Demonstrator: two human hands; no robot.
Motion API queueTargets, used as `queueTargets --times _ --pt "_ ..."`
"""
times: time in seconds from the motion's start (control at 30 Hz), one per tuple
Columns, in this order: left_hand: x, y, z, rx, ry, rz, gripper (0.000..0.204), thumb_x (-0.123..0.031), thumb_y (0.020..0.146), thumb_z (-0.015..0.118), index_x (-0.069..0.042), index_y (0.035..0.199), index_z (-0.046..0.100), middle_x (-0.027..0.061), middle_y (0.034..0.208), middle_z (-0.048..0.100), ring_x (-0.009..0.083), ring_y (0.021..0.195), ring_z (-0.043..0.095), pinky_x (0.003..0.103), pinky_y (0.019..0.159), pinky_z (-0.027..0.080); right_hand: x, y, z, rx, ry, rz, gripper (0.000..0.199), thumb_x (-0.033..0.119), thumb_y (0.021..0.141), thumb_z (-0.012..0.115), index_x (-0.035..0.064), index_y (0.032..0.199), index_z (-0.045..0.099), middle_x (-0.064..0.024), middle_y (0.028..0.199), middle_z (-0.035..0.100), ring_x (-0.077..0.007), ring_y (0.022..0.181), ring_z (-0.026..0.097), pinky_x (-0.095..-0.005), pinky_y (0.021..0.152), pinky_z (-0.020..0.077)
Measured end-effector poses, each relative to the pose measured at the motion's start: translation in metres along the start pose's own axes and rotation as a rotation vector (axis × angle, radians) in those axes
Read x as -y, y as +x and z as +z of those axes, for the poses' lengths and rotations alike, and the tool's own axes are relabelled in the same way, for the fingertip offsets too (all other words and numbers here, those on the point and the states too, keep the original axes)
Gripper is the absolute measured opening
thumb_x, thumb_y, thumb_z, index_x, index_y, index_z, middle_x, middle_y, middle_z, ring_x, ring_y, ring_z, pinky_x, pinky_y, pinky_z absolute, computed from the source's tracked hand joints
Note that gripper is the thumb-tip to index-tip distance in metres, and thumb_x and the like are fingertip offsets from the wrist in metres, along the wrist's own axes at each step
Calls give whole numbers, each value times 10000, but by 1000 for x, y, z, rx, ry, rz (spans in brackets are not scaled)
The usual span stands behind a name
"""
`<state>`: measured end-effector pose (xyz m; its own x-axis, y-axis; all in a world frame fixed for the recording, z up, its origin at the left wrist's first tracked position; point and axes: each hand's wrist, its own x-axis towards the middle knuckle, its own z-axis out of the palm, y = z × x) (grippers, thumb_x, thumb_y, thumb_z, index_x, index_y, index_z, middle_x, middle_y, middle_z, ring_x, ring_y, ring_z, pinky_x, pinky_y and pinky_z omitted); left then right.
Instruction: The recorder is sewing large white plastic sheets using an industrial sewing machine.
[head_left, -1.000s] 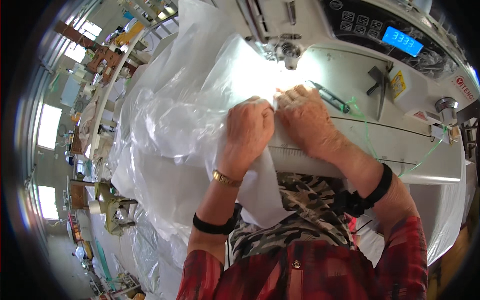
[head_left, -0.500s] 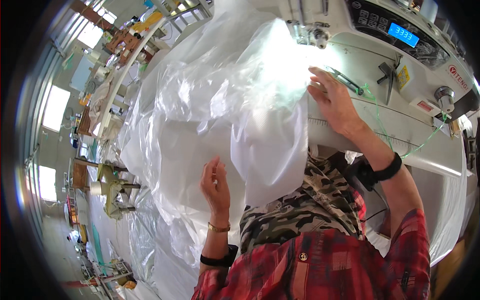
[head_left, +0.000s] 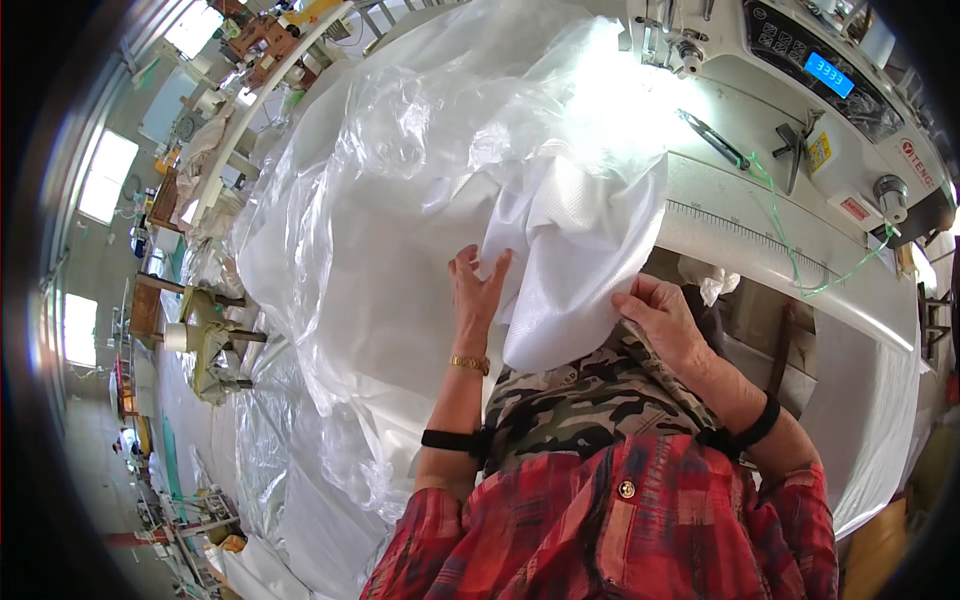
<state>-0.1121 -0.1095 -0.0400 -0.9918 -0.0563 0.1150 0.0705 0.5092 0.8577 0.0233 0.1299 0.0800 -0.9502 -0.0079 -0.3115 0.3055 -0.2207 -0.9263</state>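
White woven fabric (head_left: pixel 565 270) hangs over the near edge of the sewing table, in front of me. My right hand (head_left: pixel 665 318) pinches its right edge between thumb and fingers. Left of the hanging part, my left hand (head_left: pixel 480 288) has its fingers apart, close to the fabric; whether the fingertips touch it I cannot tell. Clear plastic sheeting (head_left: pixel 400 120) lies heaped over and beside the fabric. Beyond, at the sewing machine (head_left: pixel 840 90), a bright lamp washes out the area around the needle, so the fabric there is hard to make out.
On the machine bed lie thread snips (head_left: pixel 712 138) with green thread (head_left: pixel 775 210) trailing from them. A dark lever-like part (head_left: pixel 785 155) stands near the machine body. A ruler scale (head_left: pixel 740 222) runs along the table edge. At left are a padded stool (head_left: pixel 205 345) and a cluttered bench (head_left: pixel 255 120).
My right hand has come from beside the needle area down toward me and taken the fabric's edge. My left hand has moved up and right, its fingers spreading. The view has shifted slightly.
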Motion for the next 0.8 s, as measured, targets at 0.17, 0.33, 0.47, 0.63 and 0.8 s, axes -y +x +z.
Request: queueTargets --times 0.17,0.33,0.47,0.63,0.8 --pt "26 14 -2 296 -758 -631 648 -604 915 525 -53 1254 549 38 933 633 123 829 581 269 699 459 22 -44 -26 226 554 -69 352 113 816 630 -10 1145 617 -79 1050 663 -177 938 644 -317 855 518" --pt "29 1 25 497 -414 -433 508 -438 931 565 -33 1237 587 72 1039 665 168 870 615 303 754 490 19 -49 -45 -22 502 16 402 166 861 544 5 1228 561 -99 1104 658 -194 1000 638 -322 910 503" --pt "59 -9 58 329 235 180 315 -284 877 586 -35 1066 626 199 1036 665 348 907 649 429 805 504 13 -55 -43 2 380 -131 272 157 955 562 10 1181 603 -74 1099 670 -159 986 637 -304 880 507" --pt "85 35 20 287 414 -41 170 -191 883 548 -26 873 592 180 718 631 370 779 650 464 720 522 23 -65 -48 70 304 -49 237 158 929 611 3 1102 656 -49 1039 678 -128 921 635 -296 807 515" --pt "0 112 -148 -656 288 346 143 -49 955 495 30 863 571 99 733 620 202 665 544 363 642 459 -4 -54 -40 72 371 1 291 207 925 634 7 1136 649 -40 1021 673 -104 878 618 -288 773 496"
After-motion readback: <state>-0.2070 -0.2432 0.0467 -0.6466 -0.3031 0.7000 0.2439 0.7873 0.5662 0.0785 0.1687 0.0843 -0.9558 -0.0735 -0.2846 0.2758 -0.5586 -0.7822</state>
